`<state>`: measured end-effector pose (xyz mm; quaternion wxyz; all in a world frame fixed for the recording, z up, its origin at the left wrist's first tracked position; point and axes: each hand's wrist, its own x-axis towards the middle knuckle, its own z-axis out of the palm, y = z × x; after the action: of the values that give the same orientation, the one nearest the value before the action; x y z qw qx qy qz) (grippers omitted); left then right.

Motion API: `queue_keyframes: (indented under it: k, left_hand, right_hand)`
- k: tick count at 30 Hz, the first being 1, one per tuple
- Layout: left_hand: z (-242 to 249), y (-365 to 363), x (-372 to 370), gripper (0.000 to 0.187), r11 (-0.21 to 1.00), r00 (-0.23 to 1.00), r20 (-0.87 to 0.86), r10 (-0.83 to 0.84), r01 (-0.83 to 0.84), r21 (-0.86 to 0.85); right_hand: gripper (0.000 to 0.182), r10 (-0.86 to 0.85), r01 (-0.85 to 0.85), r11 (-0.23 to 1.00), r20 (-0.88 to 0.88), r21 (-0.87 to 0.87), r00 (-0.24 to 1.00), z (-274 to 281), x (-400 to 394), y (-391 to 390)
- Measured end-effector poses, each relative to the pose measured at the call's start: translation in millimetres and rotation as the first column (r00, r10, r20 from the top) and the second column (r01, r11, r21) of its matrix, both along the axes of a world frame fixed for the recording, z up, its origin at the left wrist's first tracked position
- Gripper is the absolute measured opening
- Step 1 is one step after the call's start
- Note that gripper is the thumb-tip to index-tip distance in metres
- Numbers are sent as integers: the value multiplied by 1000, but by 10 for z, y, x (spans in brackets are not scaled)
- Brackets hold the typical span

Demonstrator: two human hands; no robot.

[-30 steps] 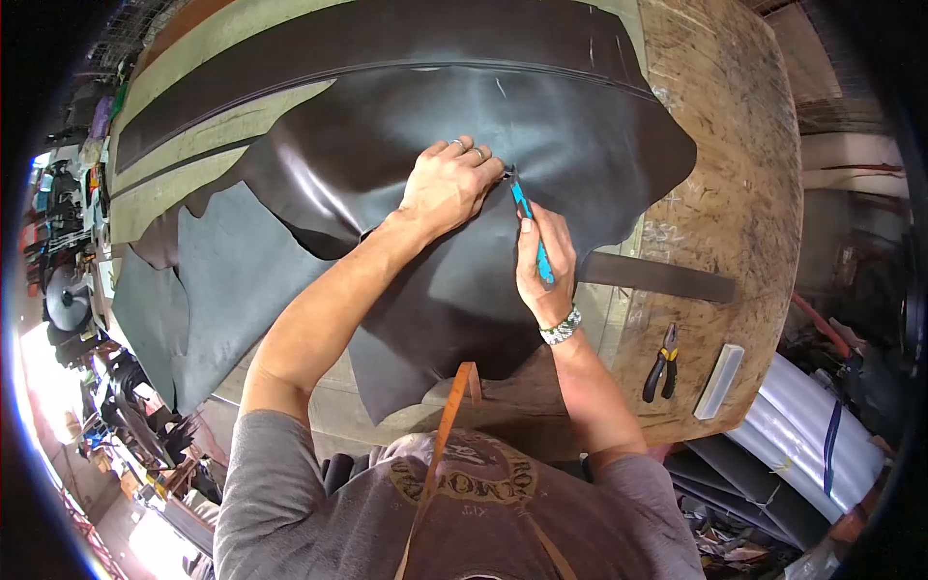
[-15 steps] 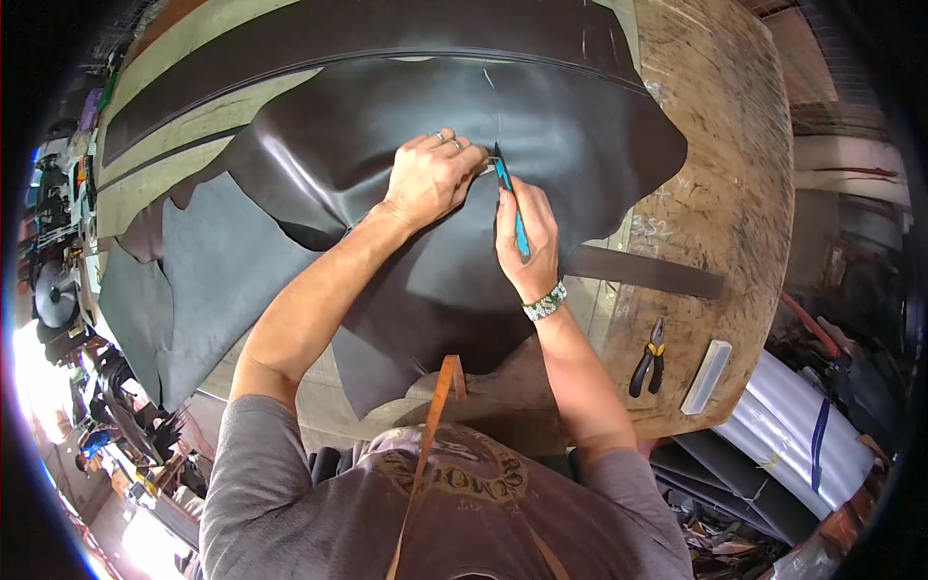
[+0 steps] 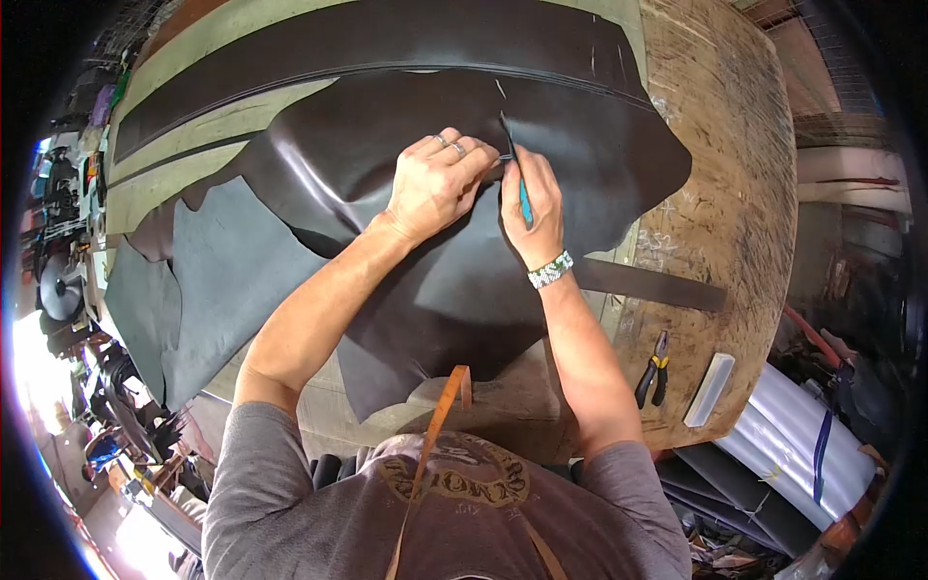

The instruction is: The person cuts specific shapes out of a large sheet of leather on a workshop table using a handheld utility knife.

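Note:
My right hand (image 3: 541, 215) is closed around a slim teal-and-black knife (image 3: 525, 198), its dark tip pointing away from me over a large dark brown leather hide (image 3: 609, 145). Just left of it, my left hand (image 3: 437, 186) is closed with its fingers curled, fingertips close to the knife. A small pale sliver shows between the two hands; what it is, I cannot make out. The hide lies spread beneath both hands, with a fold left of my left hand. Beyond the knife tip, a short light mark crosses the leather.
A long dark leather strip (image 3: 367, 60) spans the far side. Grey-green leather (image 3: 227, 261) hangs at the left. On the wooden table (image 3: 735, 126) lie a narrow leather strip (image 3: 667, 284), pliers (image 3: 657, 372) and a whitish bar (image 3: 710, 390). Rolled material (image 3: 793, 435) stands right of the table.
The knife has tilted in my right hand, with less of its teal handle showing and its tip farther forward. Both hands stay close together; the view has shifted slightly.

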<state>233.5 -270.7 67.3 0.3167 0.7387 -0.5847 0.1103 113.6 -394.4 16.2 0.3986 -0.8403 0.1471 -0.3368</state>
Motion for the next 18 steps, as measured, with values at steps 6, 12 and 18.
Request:
queue_keyframes:
  k: [6, 12, 18]
  left_hand:
    - [164, 9, -12, 24, 996, 1000, -20, 18, -20, -84]
    - [347, 102, -35, 24, 989, 999, -35, 30, -35, -143]
    - [563, 212, -135, 26, 984, 998, -34, 44, -50, -174]
  right_hand:
    - [24, -4, 7, 999, 53, -43, 999, -8, 247, -110]
    - [27, -21, 31, 996, 123, -81, 992, 42, 415, -88]
    - [29, -7, 28, 995, 220, -93, 976, 195, 496, -22]
